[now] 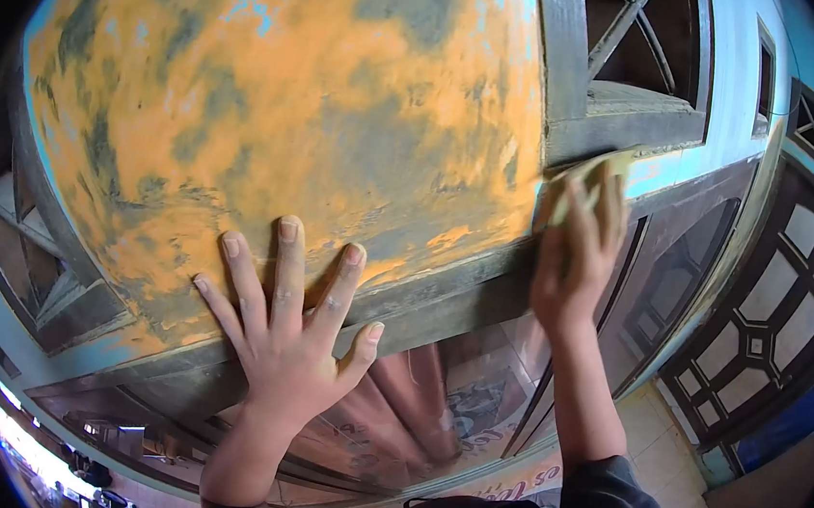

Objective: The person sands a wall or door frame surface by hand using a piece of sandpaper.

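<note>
My left hand (293, 341) lies with its fingers spread on the lower part of the orange and grey patched wall panel (292, 128), its palm over the dark wooden beam (453, 282) below. To the right, my right hand (578, 240) presses a yellowish flat piece (593, 178), like a sheet or pad, against the corner where the panel meets the wooden frame (621, 132). What the piece is made of is unclear.
A vent opening with crossed bars (639, 37) is above my right hand. Glass panes with a pinkish curtain (414, 400) sit below the beam. At the right stand a panelled dark door (770, 315) and a brown board (773, 499) on the tiled floor.
</note>
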`<state>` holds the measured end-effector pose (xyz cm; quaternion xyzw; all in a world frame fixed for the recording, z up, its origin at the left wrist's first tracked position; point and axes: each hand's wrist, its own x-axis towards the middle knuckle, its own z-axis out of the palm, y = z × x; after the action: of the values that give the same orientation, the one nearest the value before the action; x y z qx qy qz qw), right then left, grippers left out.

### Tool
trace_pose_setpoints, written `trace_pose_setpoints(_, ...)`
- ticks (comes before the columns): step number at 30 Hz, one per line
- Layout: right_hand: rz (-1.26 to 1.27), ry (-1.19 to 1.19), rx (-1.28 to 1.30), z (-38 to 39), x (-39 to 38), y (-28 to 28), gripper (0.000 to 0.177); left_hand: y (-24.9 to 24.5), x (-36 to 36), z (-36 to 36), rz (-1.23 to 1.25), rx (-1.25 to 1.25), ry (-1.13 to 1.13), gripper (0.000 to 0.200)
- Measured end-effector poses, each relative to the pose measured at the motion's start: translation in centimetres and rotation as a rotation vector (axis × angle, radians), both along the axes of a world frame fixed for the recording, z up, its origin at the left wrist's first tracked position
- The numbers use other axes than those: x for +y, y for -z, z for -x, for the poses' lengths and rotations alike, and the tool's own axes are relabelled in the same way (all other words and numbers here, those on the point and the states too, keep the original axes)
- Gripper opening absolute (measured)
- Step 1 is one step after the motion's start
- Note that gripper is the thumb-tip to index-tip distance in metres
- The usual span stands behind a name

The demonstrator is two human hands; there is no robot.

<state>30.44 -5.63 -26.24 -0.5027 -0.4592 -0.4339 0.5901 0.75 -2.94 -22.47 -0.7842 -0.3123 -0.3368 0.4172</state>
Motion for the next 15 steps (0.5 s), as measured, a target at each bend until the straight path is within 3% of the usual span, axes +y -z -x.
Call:
trace_pose_setpoints(3,0.175,-0.018,-0.413,1.0,-1.0,1.4,0.053,-0.5,-0.5,-1.6,0.019,0.045,0.005,0.063)
trace_pose_setpoints(5,0.115,-0.009,-0.24,-1.8,-1.2,0.5,0.054,-0.8,-0.4,-2.8,0.002,0.058,0.034,0.062)
trace_pose_setpoints(7,-0.058,-0.065,0.101,-4.0,-0.5,-0.3,0.054,-0.9,-0.6,-3.9,0.013,0.085,0.034,0.062)
trace_pose_setpoints(9,-0.075,-0.012,0.072,-3.0,0.1,0.0,0.054,-1.0,-0.9,-5.0,0.032,0.093,0.042,0.063)
trace_pose_setpoints(11,0.125,-0.091,-0.236,-0.4,-1.7,0.9,0.054,-1.0,-1.0,-6.1,0.017,0.121,0.048,0.063)
trace_pose_setpoints(13,0.128,-0.078,-0.214,-1.7,-1.5,1.5,0.054,-1.1,-1.1,-7.0,0.017,0.132,0.039,0.064)
trace_pose_setpoints(15,0.005,-0.052,0.028,-5.0,-1.0,0.8,0.054,-1.0,-1.3,-7.7,0.021,0.139,0.029,0.064)
